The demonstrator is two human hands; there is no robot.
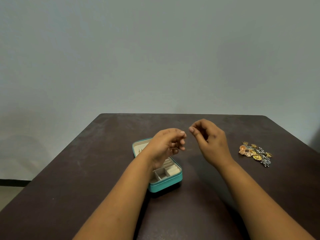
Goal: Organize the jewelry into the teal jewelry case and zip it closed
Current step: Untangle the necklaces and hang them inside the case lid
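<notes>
1. Two bare forearms reach forward over a dark brown table (86, 170), both hands raised above it.
2. Left hand (166, 144): fingers curled, gripping a small thin gold-coloured piece (174, 149); it hovers over the teal case (164, 184).
3. Right hand (209, 141): fingers loosely curled, thumb and forefinger close together; whether anything is pinched there, I cannot tell. It sits just right of the left hand, fingertips near but apart.
4. Case: open, lying flat at table centre, cream lining, small square compartments and ridged ring rolls in the near half; far half partly hidden by the left wrist.
5. Jewelry pile (254, 153): gold, orange and silver pieces, heaped well right of the case.
</notes>
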